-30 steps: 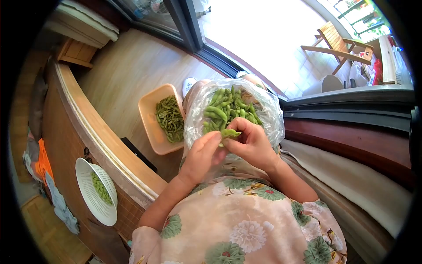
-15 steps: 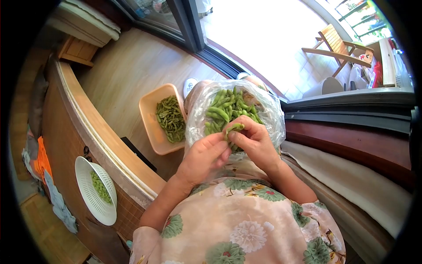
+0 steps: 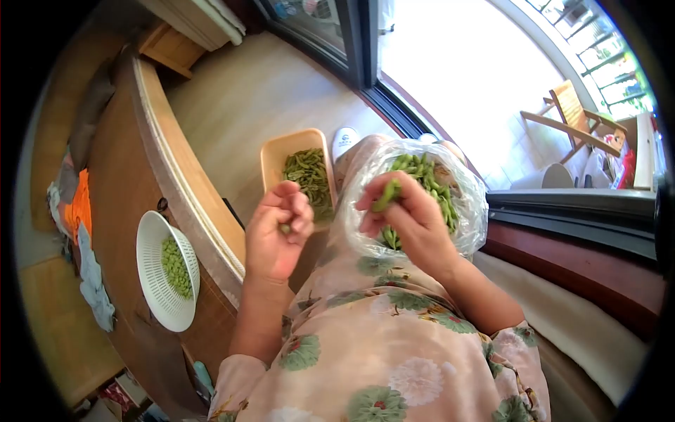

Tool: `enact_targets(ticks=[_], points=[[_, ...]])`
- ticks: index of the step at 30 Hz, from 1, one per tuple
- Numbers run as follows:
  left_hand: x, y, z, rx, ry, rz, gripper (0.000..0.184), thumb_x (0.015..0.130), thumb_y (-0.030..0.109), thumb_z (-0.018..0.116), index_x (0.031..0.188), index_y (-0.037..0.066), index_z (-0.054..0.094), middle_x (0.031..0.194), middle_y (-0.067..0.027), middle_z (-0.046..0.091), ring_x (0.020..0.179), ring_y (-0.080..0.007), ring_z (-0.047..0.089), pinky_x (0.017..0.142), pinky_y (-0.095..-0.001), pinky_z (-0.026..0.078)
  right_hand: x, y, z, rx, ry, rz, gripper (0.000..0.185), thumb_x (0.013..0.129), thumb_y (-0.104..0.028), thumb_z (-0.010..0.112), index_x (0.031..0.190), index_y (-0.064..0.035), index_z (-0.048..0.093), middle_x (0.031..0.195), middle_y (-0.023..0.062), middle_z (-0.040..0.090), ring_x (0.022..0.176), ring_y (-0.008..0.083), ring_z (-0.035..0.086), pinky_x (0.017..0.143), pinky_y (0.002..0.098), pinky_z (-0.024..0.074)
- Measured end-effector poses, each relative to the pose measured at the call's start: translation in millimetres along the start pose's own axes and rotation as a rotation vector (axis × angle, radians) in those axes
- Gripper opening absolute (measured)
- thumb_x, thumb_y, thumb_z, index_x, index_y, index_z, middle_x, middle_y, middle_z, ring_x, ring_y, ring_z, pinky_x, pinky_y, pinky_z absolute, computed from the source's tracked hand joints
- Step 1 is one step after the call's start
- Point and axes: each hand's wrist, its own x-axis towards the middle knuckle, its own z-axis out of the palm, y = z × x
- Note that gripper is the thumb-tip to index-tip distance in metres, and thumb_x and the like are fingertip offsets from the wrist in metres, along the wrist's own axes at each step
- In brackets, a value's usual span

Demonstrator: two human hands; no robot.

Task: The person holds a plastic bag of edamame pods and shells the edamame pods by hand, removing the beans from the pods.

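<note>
My right hand (image 3: 415, 221) pinches a green edamame pod (image 3: 388, 195) over a clear plastic bag (image 3: 358, 218) on my lap. Full green edamame pods (image 3: 439, 184) fill the bag. My left hand (image 3: 275, 232) is raised to the left, palm up with fingers curled in. A small bit of green, seemingly shelled edamame (image 3: 284, 228), shows between those fingers. Behind it on the floor stands a peach-coloured plastic bin (image 3: 274, 156) holding a heap of empty pods (image 3: 309, 172). A white slotted basket (image 3: 152, 271) with shelled beans (image 3: 176, 267) rests on the wooden seat at far left.
The wooden bench (image 3: 119, 183) curves along my left, with an orange cloth (image 3: 79, 204) and a grey-blue cloth (image 3: 95, 281) beyond the basket. A sliding door frame (image 3: 365, 49) is ahead. Outside stands a wooden folding chair (image 3: 573, 116). A white shoe (image 3: 344, 141) is beside the bin.
My hands have parted. The left has moved left, away from the bag, and turned palm up; the right stays over the bag with a pod. The whole view has shifted slightly.
</note>
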Motion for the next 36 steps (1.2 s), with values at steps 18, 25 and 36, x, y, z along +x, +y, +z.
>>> enact_targets(ticks=[18,25,36], points=[[-131,129,-157,0.674,1.127,0.938,0.027,0.097,0.022,0.047,0.108,0.001,0.06,0.063,0.0041,0.037,0.056,-0.0064,0.035,0.051,-0.0231,0.03,8,6,14,-0.286,-0.197,0.094,0.024,0.091,0.002,0.051,0.113,0.0004,0.059,0.099,0.0046,0.064,0.084,0.0112,0.06,0.074,0.0247,0.0486],[-131,133,-167,0.538,1.179,1.024,0.023,0.097,0.006,0.041,0.115,0.0,0.054,0.084,-0.0027,0.053,0.074,-0.0107,0.048,0.075,-0.0266,0.045,-8,15,10,-0.181,-0.124,0.129,0.018,0.095,-0.003,0.051,0.11,0.0015,0.06,0.094,0.0034,0.065,0.079,0.009,0.06,0.069,0.0224,0.0458],[-94,103,-95,0.628,0.836,1.123,0.02,0.099,0.012,0.043,0.114,0.002,0.052,0.081,-0.0019,0.05,0.068,-0.0084,0.041,0.061,-0.0221,0.036,-17,11,-15,-0.144,0.061,0.014,0.017,0.093,-0.003,0.052,0.107,0.0011,0.062,0.091,0.0037,0.064,0.077,0.0081,0.058,0.068,0.0218,0.0466]])
